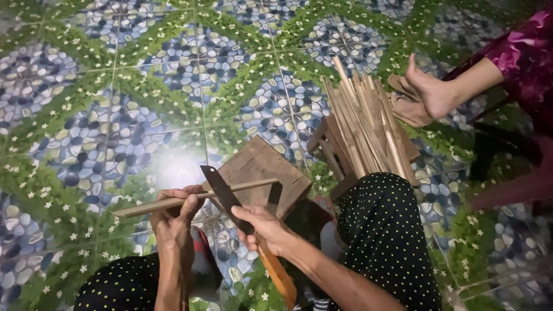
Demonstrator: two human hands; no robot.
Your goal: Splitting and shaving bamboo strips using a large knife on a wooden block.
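My left hand grips a long thin bamboo stick that lies nearly level, its right end resting on a small wooden block. My right hand holds a big knife by its orange wooden handle. The dark blade points up and left and crosses the stick close to my left thumb. My knees in dark dotted cloth frame both hands.
A bundle of split bamboo sticks leans on a low wooden stool beyond my right knee. Another person's foot and sandals rest at the upper right, with a magenta sleeve. The floor is patterned pebble-print tile.
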